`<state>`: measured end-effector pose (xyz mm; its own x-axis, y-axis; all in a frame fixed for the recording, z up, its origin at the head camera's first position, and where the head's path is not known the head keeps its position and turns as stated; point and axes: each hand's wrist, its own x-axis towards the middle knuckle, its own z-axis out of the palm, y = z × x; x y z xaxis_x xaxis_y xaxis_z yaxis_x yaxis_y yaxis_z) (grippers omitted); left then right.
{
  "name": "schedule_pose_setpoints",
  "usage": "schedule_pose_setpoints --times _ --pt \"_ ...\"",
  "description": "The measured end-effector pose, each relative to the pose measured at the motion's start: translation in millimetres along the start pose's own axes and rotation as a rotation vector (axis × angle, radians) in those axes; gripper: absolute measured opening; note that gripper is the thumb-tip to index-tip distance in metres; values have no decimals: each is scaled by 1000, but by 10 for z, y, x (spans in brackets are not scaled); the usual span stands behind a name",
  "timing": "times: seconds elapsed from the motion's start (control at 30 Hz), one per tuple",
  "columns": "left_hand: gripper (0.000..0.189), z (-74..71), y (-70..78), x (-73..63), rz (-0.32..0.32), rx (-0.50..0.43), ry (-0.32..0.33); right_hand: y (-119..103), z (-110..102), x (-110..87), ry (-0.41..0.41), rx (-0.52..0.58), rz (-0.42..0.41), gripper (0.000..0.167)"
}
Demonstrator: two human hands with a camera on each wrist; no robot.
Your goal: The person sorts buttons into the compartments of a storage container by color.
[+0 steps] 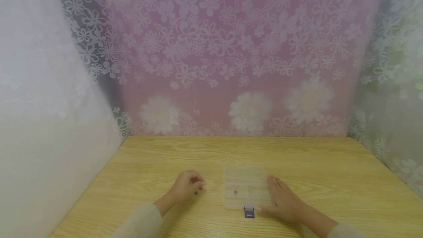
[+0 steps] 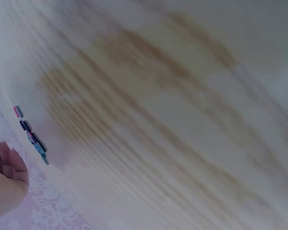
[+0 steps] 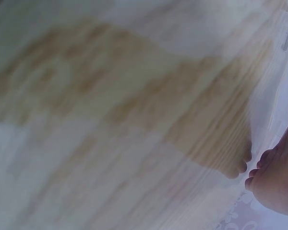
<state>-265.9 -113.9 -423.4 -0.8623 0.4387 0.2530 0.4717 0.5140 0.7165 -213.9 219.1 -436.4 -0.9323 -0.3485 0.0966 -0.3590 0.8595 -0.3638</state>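
A clear plastic compartment box (image 1: 244, 175) with a blue latch (image 1: 249, 212) sits on the table. Inside it, one small dark piece (image 1: 235, 192) lies in a left-hand compartment. My right hand (image 1: 284, 201) rests against the box, straight fingers along its right side and thumb by the front edge. Left of the box, my left hand (image 1: 185, 187) is low over the table with curled fingers; whether anything is between thumb and finger is hidden. Close by it are a small red piece (image 1: 200, 188) and a dark one (image 1: 196, 193). Several small flat coloured pieces (image 2: 32, 139) show in a row in the left wrist view.
The wood-grain table (image 1: 158, 157) carries the box and pieces. Pink flowered sheeting (image 1: 231, 54) hangs behind its far edge, with pale sheeting (image 1: 49, 102) along the left side and more on the right.
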Motion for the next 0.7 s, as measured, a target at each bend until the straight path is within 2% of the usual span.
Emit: schedule_pose_setpoints --times 0.1,0.37,0.7 --pt "8 -21 -31 -26 -4 25 8 2 -1 3 -4 8 4 106" --pt "8 -52 -117 -94 -7 17 7 10 5 2 -16 19 4 105" --pt "5 -55 -182 -173 -43 36 -33 7 4 -9 -6 8 -6 105"
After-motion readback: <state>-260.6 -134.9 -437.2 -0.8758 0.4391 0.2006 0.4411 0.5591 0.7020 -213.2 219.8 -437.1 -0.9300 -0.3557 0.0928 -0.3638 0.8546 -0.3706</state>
